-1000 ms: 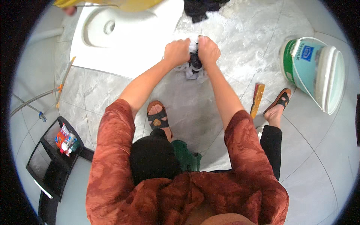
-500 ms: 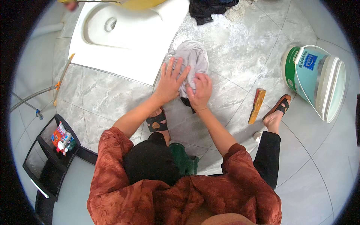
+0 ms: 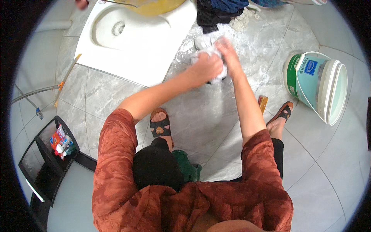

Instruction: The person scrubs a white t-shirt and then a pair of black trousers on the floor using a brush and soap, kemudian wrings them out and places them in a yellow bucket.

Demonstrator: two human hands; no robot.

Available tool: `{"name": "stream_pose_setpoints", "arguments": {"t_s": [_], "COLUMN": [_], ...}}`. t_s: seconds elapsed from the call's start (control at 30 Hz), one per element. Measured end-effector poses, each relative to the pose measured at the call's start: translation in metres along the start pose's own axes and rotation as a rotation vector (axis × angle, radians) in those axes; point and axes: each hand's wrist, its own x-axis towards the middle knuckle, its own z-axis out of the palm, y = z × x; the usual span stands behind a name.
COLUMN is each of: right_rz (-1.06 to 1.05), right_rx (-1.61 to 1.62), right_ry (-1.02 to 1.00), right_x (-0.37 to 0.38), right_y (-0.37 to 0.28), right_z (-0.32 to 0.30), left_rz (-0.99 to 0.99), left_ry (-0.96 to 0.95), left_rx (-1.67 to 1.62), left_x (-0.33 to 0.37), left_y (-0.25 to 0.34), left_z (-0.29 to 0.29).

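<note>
A wet light grey cloth [image 3: 206, 41] is bunched up over the soapy floor tiles, between my two hands. My left hand [image 3: 210, 66] is closed in a fist around its near side, and some dark fabric shows below. On the right side my right hand [image 3: 228, 52], blurred by motion, curls its fingers around the cloth. Whether the cloth rests on the floor or hangs just above it, I cannot tell. Foam and suds spread over the tiles around it.
A white squat toilet [image 3: 135, 54] lies at left, a yellow basin [image 3: 154, 7] beyond it. Dark clothes [image 3: 216, 15] are heaped at the far side. A lidless-looking bucket [image 3: 313, 85] stands right, near a wooden brush [image 3: 262, 103]. A black shelf [image 3: 46, 166] holds packets at left.
Both hands have moved forward and to the right. The cloth, earlier spread under my flat left hand, is now gathered up in both hands.
</note>
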Motion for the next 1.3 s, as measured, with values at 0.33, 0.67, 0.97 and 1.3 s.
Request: {"name": "stream_pose_setpoints", "arguments": {"t_s": [0.33,0.67,0.97,1.3], "right_rz": [-0.510,0.211,0.544,0.211], "right_rx": [-0.861,-0.610,0.963,1.009], "right_ry": [0.304,0.222,-0.009,0.078], "right_x": [-0.193,-0.123,-0.196,-0.107], "right_y": [0.103,0.043,0.043,-0.131], "right_z": [0.009,0.003,-0.017,-0.040], "left_rz": [-0.220,-0.420,-0.541,-0.515], "left_ry": [-0.076,-0.172,-0.589,0.128], "left_rx": [-0.430,-0.683,-0.818,-0.655], "left_x": [-0.116,-0.073,-0.034,0.077], "left_y": [0.070,0.040,0.041,-0.021], "left_z": [0.007,0.034,-0.038,-0.156]}}
